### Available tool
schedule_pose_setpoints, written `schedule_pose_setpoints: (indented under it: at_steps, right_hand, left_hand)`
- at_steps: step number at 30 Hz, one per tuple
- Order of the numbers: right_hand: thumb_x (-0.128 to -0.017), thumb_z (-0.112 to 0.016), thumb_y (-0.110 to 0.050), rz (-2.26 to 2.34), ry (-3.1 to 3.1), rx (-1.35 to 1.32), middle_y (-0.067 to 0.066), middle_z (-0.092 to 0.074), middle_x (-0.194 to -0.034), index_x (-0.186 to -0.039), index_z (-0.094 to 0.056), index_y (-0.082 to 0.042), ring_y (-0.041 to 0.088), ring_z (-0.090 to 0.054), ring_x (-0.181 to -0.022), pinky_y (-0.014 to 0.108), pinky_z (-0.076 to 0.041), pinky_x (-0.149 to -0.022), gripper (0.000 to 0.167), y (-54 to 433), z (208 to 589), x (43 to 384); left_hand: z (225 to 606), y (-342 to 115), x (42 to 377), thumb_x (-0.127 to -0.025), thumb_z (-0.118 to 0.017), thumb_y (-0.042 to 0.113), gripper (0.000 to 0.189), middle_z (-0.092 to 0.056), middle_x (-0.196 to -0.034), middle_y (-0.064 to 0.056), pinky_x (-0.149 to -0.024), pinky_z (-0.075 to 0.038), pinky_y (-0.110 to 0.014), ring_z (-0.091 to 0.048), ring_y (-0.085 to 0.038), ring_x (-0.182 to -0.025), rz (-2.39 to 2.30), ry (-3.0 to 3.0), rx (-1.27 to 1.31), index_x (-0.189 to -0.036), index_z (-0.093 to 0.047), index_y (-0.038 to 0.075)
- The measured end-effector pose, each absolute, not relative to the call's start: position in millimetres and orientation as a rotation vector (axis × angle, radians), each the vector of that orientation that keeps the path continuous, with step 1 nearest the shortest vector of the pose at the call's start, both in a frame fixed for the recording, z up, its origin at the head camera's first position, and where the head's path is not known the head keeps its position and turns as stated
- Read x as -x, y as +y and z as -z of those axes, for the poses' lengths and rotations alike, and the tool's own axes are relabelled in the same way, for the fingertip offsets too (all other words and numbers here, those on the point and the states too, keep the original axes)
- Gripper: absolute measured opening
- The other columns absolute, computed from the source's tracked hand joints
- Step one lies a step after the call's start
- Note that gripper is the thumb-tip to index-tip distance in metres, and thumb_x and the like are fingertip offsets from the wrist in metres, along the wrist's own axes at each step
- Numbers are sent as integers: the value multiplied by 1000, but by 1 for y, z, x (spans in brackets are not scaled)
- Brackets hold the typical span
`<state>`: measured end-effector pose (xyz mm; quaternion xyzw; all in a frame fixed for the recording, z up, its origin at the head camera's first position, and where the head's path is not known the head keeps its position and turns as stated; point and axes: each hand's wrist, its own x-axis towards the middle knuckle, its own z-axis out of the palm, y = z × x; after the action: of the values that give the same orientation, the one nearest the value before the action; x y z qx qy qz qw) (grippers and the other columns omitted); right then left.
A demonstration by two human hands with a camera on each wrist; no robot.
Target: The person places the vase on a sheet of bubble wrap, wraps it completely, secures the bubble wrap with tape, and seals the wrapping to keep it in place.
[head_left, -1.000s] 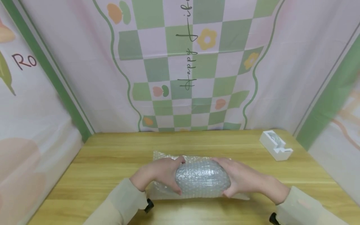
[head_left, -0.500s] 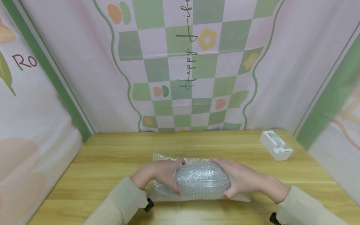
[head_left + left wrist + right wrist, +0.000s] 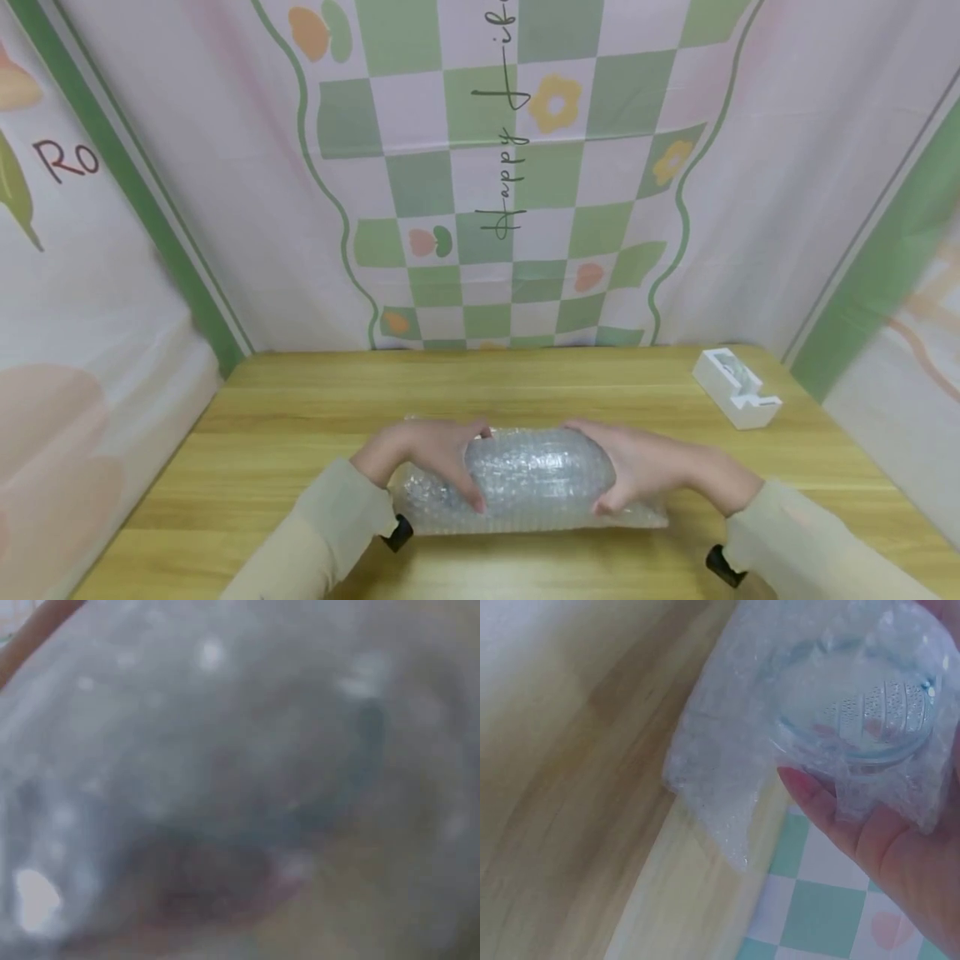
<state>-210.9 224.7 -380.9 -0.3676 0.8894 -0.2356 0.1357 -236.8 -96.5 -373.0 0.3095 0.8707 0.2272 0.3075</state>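
A clear glass vessel (image 3: pixel 855 712) with a round rim and ribbed, dotted sides lies on its side inside a roll of bubble wrap (image 3: pixel 536 475) on the table. My left hand (image 3: pixel 438 454) grips the roll's left part, thumb on the near side and fingers over the far side. At the other end my right hand (image 3: pixel 648 467) holds it the same way. Loose wrap sticks out past both hands. In the right wrist view the glass's rim shows at the roll's end, with my right hand (image 3: pixel 900 855) curved around it. Blurred wrap fills the left wrist view.
A white tape dispenser (image 3: pixel 735 387) stands at the back right of the wooden table (image 3: pixel 300 400). Patterned cloth (image 3: pixel 510 192) hangs behind the table and along both sides. Dark wrist straps (image 3: pixel 723 567) show below the sleeves.
The bubble wrap's far flap behind the roll has shrunk to a small strip as the roll turns. Both hands stay at its ends, nearly in place.
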Motion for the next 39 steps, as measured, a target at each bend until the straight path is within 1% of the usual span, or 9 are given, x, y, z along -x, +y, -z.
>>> schedule_pose_setpoints:
  at_steps: [7, 11, 15, 18, 22, 27, 33, 35, 39]
  right_hand:
    - [-68, -89, -31, 689, 2513, 1018, 19, -55, -138, -153, -33, 7, 37, -57, -119, 60, -50, -97, 108, 223, 376, 219]
    - [-70, -88, -33, 669, 2493, 991, 20, -54, -141, -154, -32, 7, 38, -55, -124, 61, -46, -102, 108, 221, 374, 224]
    - [-72, -87, -33, 668, 2469, 972, 20, -53, -142, -154, -31, 7, 39, -53, -127, 61, -44, -105, 108, 220, 373, 227]
    - [-72, -87, -31, 694, 2438, 958, 17, -54, -141, -154, -31, 6, 36, -55, -125, 59, -45, -103, 106, 219, 372, 228]
    - [-72, -87, -31, 719, 2413, 936, 14, -54, -140, -154, -32, 5, 34, -54, -125, 58, -45, -103, 105, 219, 371, 229]
    - [-71, -87, -32, 750, 2402, 959, 12, -53, -138, -152, -36, 2, 34, -53, -124, 60, -44, -102, 102, 221, 372, 229]
    - [-71, -86, -36, 708, 2450, 996, 16, -49, -141, -151, -38, 3, 37, -51, -125, 64, -44, -101, 101, 221, 371, 227]
    - [-72, -86, -37, 683, 2470, 990, 21, -46, -146, -153, -34, 4, 41, -47, -130, 66, -40, -105, 105, 222, 370, 226]
    - [-73, -87, -37, 683, 2503, 977, 26, -40, -154, -159, -26, 0, 43, -43, -137, 65, -37, -110, 111, 222, 368, 221]
  left_hand:
    - [373, -100, 238, -77, -86, 47, 105, -36, -161, -13, -114, -39, -51, -39, -31, -143, -649, 2289, -781, -158, -32, 10]
    - [375, -103, 238, -78, -86, 49, 110, -32, -163, -12, -118, -33, -50, -34, -31, -147, -620, 2336, -803, -161, -28, 6]
    - [375, -104, 236, -78, -85, 54, 109, -31, -164, -16, -118, -32, -52, -33, -33, -148, -530, 2441, -852, -160, -33, 5]
    - [374, -104, 233, -77, -85, 55, 105, -29, -164, -19, -116, -34, -58, -33, -36, -147, -464, 2528, -881, -159, -38, 10]
    - [375, -102, 228, -75, -87, 51, 104, -30, -164, -14, -116, -31, -61, -31, -34, -149, -428, 2625, -939, -160, -35, 19]
    - [375, -98, 221, -74, -89, 44, 100, -43, -156, -5, -118, -32, -51, -41, -28, -142, -369, 2737, -1134, -156, -40, 14]
    - [373, -94, 212, -78, -88, 27, 87, -51, -149, -7, -113, -42, -36, -50, -23, -134, -461, 2682, -1184, -150, -44, 6]
    - [372, -92, 208, -79, -85, 29, 88, -50, -150, -8, -113, -42, -37, -49, -24, -135, -429, 2689, -1182, -152, -43, 5]
    - [371, -88, 201, -78, -86, 48, 100, -48, -153, -11, -113, -42, -41, -48, -27, -137, -365, 2715, -1144, -155, -39, 5]
